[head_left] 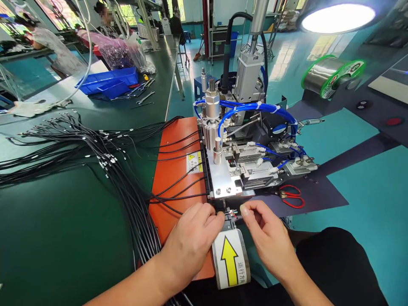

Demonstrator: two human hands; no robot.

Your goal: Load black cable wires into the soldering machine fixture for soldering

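My left hand [196, 236] is closed around a black cable [170, 209] at the front of the soldering machine [223, 178]. From its fingertips the stripped end with thin coloured wires [233, 212] points right, over a small dark holder [228, 223]. Just right of those wires, my right hand [269, 238] has thumb and forefinger pinched together; whatever lies between them is too small to make out. Below the holder is a white label with a yellow arrow [229, 259]. Other black cables [178, 187] lie across the orange plate [159, 221] into the machine's side.
Bundled black cables [127, 208] spread over the green table [79, 246]. Red-handled scissors [291, 196] rest right of the machine. A solder wire spool [331, 76] and a lit lamp [338, 19] are at upper right. Blue bins [110, 83] and wrenches [145, 97] stand farther back.
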